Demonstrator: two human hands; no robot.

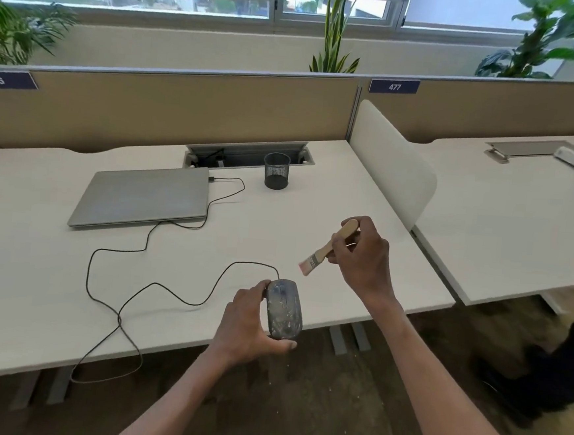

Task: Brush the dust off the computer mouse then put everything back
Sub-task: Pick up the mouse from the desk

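Clearly we are only partway, for our left hand (250,321) fingers grip the dusty mouse (283,309) above the counter (313,216) edge, our right hand (361,254) clasps the brush (328,248) just beside it, and returning everything remains.

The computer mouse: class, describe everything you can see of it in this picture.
The computer mouse is dark grey, rounded and long, with a scroll wheel in a central groove and pale dusty smears over its top. The left hand grips its side and rear, holding it top-up at the desk's near edge. A thin black cable runs from its front across the desk toward the closed laptop. The brush in the right hand hangs above, not touching it.
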